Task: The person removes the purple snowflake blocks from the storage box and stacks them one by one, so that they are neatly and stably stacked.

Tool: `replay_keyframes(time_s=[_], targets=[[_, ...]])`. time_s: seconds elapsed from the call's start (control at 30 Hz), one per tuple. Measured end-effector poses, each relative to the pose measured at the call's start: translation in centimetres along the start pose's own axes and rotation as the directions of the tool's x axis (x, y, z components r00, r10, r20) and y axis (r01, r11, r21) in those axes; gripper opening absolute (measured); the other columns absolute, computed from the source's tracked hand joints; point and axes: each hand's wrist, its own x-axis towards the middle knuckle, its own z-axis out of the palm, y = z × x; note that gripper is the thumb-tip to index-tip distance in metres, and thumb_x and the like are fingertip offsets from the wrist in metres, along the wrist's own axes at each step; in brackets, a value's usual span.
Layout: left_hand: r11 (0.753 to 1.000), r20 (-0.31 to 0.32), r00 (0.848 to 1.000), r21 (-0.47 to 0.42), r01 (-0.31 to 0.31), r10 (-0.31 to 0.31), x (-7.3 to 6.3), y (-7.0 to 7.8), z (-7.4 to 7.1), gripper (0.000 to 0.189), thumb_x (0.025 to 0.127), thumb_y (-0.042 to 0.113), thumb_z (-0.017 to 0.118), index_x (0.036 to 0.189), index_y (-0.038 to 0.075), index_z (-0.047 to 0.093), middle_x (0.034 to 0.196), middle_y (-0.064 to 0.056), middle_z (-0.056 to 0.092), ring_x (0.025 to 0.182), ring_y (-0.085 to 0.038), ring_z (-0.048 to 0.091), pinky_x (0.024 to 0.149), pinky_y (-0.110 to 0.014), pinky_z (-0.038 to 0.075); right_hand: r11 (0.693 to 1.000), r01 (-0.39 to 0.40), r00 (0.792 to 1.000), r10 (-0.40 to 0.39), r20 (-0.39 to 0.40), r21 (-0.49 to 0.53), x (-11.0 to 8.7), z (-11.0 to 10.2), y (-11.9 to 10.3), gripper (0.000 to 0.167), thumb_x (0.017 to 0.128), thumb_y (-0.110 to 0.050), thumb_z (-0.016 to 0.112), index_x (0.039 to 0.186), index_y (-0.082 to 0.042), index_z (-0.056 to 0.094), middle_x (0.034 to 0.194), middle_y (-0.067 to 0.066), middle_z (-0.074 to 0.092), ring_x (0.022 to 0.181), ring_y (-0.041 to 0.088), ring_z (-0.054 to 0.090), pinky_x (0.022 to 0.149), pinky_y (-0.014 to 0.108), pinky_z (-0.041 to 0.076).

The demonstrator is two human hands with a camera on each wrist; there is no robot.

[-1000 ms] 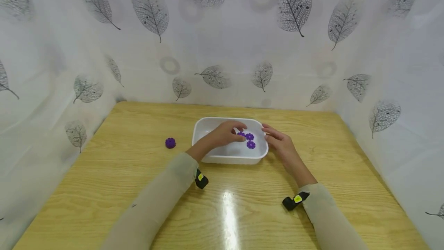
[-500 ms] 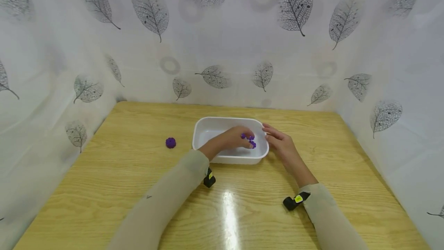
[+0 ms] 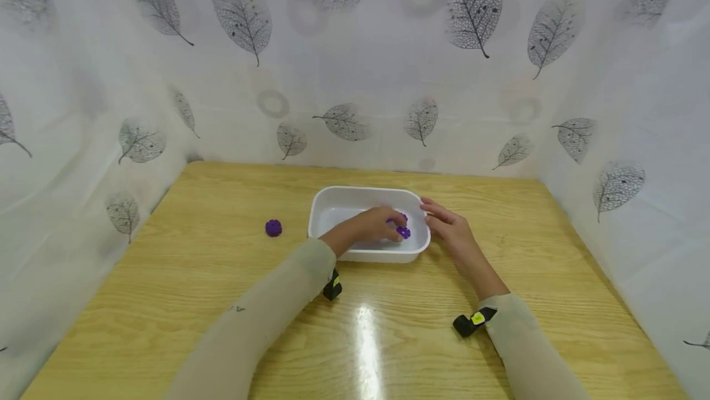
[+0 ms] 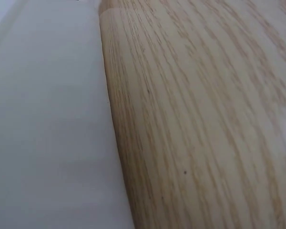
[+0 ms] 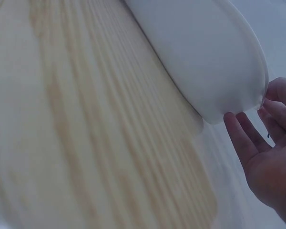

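A white plastic bin (image 3: pixel 349 256) stands on the table. My left hand (image 3: pixel 374 225) reaches into it, thumb and fingers bent around small purple flower-shaped pieces (image 3: pixel 404 232) near the right end. The fingers partly cover the pieces, and I cannot tell whether one is pinched. My right hand (image 3: pixel 452 232) rests its fingertips against the outside of the bin's right end. In the right wrist view, the right hand (image 5: pixel 271 143) touches the bin's wall (image 5: pixel 205 57) with extended fingers. Only the bin's side (image 4: pixel 52 124) and the tabletop show in the left wrist view.
A small purple piece or stack of pieces (image 3: pixel 273 228) lies on the wooden table (image 3: pixel 222 277), left of the bin. Leaf-printed white sheets (image 3: pixel 355 67) enclose the table's back and sides.
My left hand has moved right and slightly down inside the bin, closer over the purple pieces, covering more of them. The right hand and bin stay nearly in place.
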Motion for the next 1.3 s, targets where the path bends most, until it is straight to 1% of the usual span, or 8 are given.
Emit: replay_keyframes(time_s=[0.13, 0.23, 0.43, 0.5, 0.73, 0.97, 1.13, 1.3], targets=[[0.999, -0.004, 1.0, 0.025, -0.02, 0.02, -0.11, 0.28, 0.03, 0.043, 0.092, 0.026, 0.075, 0.131, 0.012, 0.066, 0.126, -0.001, 0.069, 0.121, -0.017, 0.061, 0.112, -0.031, 0.042, 1.0, -0.007, 1.0, 0.007, -0.004, -0.004, 0.02, 0.01, 0.0, 0.042, 0.102, -0.021, 0.061, 0.141, -0.005, 0.057, 0.161, -0.005, 0.04, 0.149, 0.018, 0.035, 0.096, 0.016, 0.05], [0.997, -0.003, 0.999, 0.069, -0.033, 0.034, -0.17, 0.55, 0.06, 0.043, 0.092, 0.027, 0.075, 0.131, 0.013, 0.066, 0.124, -0.002, 0.069, 0.119, -0.017, 0.061, 0.11, -0.032, 0.043, 1.0, -0.007, 1.0, 0.007, -0.006, -0.008, 0.08, -0.08, 0.06, 0.042, 0.102, -0.021, 0.061, 0.141, -0.006, 0.057, 0.161, -0.006, 0.04, 0.149, 0.018, 0.035, 0.096, 0.015, 0.049], [0.986, 0.002, 1.0, 0.164, -0.002, 0.002, -0.12, 0.56, 0.25, 0.042, 0.091, 0.033, 0.075, 0.13, 0.021, 0.068, 0.118, 0.001, 0.065, 0.11, -0.014, 0.06, 0.102, -0.035, 0.047, 1.0, -0.001, 1.0, 0.001, 0.003, -0.013, 0.16, -0.17, 0.12, 0.045, 0.101, -0.024, 0.062, 0.142, -0.006, 0.056, 0.161, -0.005, 0.038, 0.148, 0.02, 0.037, 0.097, 0.015, 0.049], [0.984, -0.002, 1.0, 0.179, 0.001, -0.001, -0.05, 0.43, 0.36, 0.04, 0.09, 0.033, 0.075, 0.128, 0.022, 0.069, 0.117, 0.002, 0.065, 0.108, -0.013, 0.06, 0.101, -0.034, 0.048, 1.0, 0.0, 1.0, 0.0, 0.004, -0.016, 0.16, -0.15, 0.12, 0.045, 0.101, -0.024, 0.062, 0.142, -0.006, 0.056, 0.162, -0.005, 0.038, 0.148, 0.021, 0.037, 0.098, 0.015, 0.048], [0.981, -0.007, 1.0, 0.195, -0.003, 0.004, -0.04, 0.46, 0.54, 0.032, 0.091, 0.03, 0.074, 0.122, 0.021, 0.07, 0.116, 0.002, 0.064, 0.108, -0.013, 0.059, 0.099, -0.034, 0.048, 1.0, 0.006, 1.0, -0.006, 0.006, -0.011, 0.09, -0.11, 0.07, 0.044, 0.101, -0.023, 0.062, 0.141, -0.005, 0.056, 0.162, -0.004, 0.038, 0.151, 0.019, 0.032, 0.099, 0.014, 0.047], [0.984, -0.014, 0.999, 0.172, -0.04, 0.043, -0.12, 0.56, 0.42, 0.026, 0.09, 0.024, 0.076, 0.114, 0.022, 0.067, 0.117, 0.003, 0.066, 0.112, -0.014, 0.06, 0.099, -0.036, 0.048, 1.0, 0.017, 1.0, -0.017, -0.011, 0.009, 0.12, -0.04, 0.07, 0.044, 0.1, -0.02, 0.063, 0.14, -0.002, 0.057, 0.16, -0.001, 0.041, 0.15, 0.019, 0.034, 0.098, 0.014, 0.048], [0.986, -0.022, 0.999, 0.163, -0.045, 0.049, -0.39, 0.42, 0.54, 0.026, 0.091, 0.024, 0.074, 0.116, 0.023, 0.064, 0.115, 0.003, 0.068, 0.108, -0.014, 0.063, 0.096, -0.035, 0.049, 1.0, 0.011, 1.0, -0.01, -0.022, 0.019, 0.27, -0.06, 0.21, 0.043, 0.1, -0.018, 0.063, 0.139, -0.001, 0.057, 0.159, -0.001, 0.042, 0.149, 0.019, 0.035, 0.097, 0.014, 0.048], [0.987, -0.031, 0.999, 0.157, -0.028, 0.034, -0.55, 0.36, 0.58, 0.028, 0.094, 0.025, 0.071, 0.12, 0.025, 0.063, 0.114, 0.004, 0.068, 0.106, -0.013, 0.063, 0.096, -0.035, 0.049, 1.0, 0.01, 1.0, -0.009, -0.02, 0.02, 0.18, 0.04, 0.12, 0.044, 0.099, -0.019, 0.064, 0.139, -0.002, 0.058, 0.159, -0.001, 0.042, 0.149, 0.018, 0.034, 0.098, 0.013, 0.047]])
